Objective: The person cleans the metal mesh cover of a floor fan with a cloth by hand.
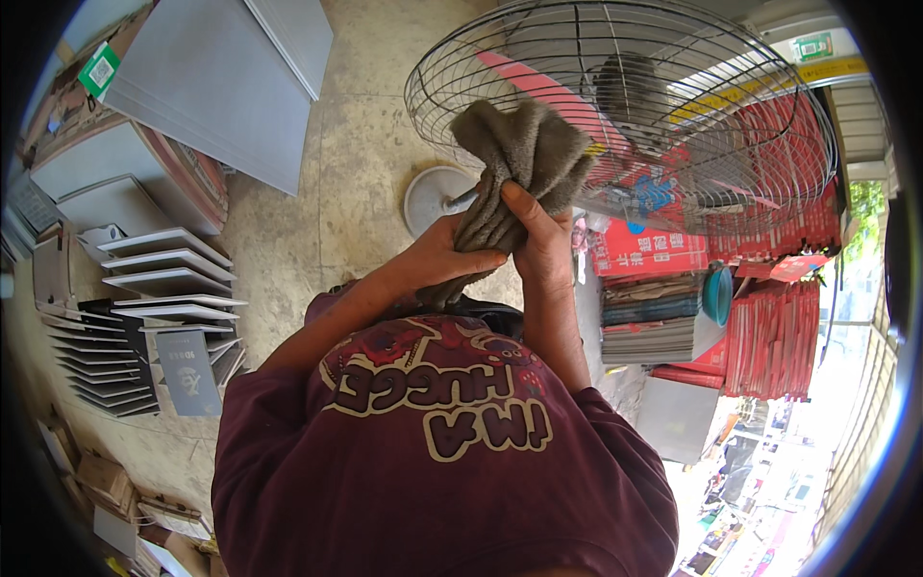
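Observation:
A bunched grey-brown cloth (524, 144) is held up in front of my chest, gripped by both hands. My left hand (452, 252) wraps its lower part, the thumb lying across the folds. Higher up, my right hand (543, 236) pinches the cloth with the thumb on top; its other fingers are hidden behind the fabric. The upper end of the cloth overlaps the wire cage of a large fan (711, 115) just beyond my hands. A pink blade (553, 91) shows through the wires. Below the fan, its round grey base (423, 207) stands on the floor.
Grey tile panels (216, 87) lean at the upper left. Display racks of tile samples (173, 274) stand on the left. To the right are stacked red cartons (769, 337), a teal bowl (717, 293) and a grey board (676, 415). The concrete floor (361, 106) runs between.

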Available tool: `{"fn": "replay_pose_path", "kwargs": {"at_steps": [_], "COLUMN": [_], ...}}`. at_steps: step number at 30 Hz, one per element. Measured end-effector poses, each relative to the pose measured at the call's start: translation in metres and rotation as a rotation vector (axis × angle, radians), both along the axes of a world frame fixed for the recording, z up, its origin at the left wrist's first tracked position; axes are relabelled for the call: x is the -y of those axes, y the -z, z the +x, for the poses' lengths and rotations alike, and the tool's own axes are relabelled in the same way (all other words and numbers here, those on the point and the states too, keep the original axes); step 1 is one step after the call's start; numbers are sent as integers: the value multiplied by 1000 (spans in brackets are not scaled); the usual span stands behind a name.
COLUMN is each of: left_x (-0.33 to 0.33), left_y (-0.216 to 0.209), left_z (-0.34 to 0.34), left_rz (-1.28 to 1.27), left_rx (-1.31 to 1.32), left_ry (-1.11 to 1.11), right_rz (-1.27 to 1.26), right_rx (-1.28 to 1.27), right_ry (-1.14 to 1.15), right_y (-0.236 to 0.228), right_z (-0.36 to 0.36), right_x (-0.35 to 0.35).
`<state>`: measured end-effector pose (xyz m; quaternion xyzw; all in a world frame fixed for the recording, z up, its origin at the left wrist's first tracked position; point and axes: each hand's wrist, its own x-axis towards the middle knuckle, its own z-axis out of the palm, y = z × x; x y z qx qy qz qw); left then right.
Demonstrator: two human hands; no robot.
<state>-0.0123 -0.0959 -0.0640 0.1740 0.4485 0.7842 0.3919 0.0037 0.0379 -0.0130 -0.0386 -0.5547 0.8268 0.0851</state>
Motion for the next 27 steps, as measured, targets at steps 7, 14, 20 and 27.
{"fn": "replay_pose_path", "kwargs": {"at_steps": [7, 14, 20, 27], "left_x": [-2, -6, -1, 5], "left_y": [2, 41, 34, 31], "left_z": [-2, 6, 8, 4], "left_rz": [-18, -115, -86, -136], "left_rx": [-45, 77, 78, 81], "left_ry": [-85, -67, -131, -173], "right_rz": [27, -38, -124, 174], "right_rx": [37, 373, 391, 487], "right_ry": [44, -31, -138, -199], "right_y": [2, 60, 68, 62], "right_z": [-23, -29, -15, 11], "right_x": [4, -5, -9, -16]}}
